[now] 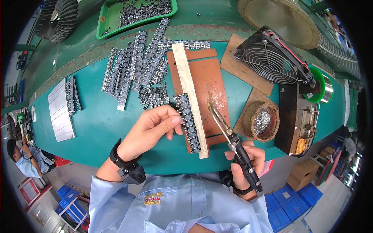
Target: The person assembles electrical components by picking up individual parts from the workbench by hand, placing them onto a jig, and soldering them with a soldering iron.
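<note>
My right hand (254,157) grips a soldering iron (240,150) by its black handle, the metal tip pointing up and away over a brown board (208,77). A pale straight bar (188,83) lies lengthwise on that board. Along the bar's left side runs a dark strip of small circuit boards (189,126). My left hand (153,126) is pinched closed at the left edge of this strip; whatever sits between thumb and finger is too small to make out. Just beyond it is a pile of small metal pieces (153,96).
Several more circuit board strips (134,62) lie farther back, below a green tray (136,15) of small parts. Right of the board are a round pot (264,121) with silvery scraps, a caged fan (272,58) and a green solder spool (322,85). Metal plates (61,110) lie at left.
</note>
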Available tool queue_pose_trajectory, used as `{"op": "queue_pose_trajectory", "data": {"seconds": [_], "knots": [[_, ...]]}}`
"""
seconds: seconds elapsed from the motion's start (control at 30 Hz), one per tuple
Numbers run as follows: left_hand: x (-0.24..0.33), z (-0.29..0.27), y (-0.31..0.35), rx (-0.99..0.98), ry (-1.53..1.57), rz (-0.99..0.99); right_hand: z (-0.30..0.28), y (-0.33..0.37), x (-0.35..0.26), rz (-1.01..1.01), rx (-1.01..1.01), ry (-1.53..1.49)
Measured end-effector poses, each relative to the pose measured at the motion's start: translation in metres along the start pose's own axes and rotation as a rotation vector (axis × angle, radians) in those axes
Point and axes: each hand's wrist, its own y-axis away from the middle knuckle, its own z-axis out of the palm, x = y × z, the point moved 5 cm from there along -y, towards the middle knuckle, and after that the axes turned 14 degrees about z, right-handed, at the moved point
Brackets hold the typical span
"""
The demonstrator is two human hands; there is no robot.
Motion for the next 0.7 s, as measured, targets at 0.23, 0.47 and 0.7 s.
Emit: {"op": "queue_pose_trajectory", "data": {"seconds": [0.23, 0.47, 0.7], "knots": [[-0.003, -0.002, 0.001, -0.011, 0.036, 0.048, 0.000, 0.001, -0.016, -0.311, -0.219, 0.292], [-0.002, -0.002, -0.001, -0.040, 0.066, 0.005, 0.009, -0.002, -0.020, -0.336, -0.233, 0.355], [-0.003, -0.004, -0.001, -0.067, 0.092, 0.007, 0.009, -0.001, -0.019, -0.342, -0.224, 0.356]]}}
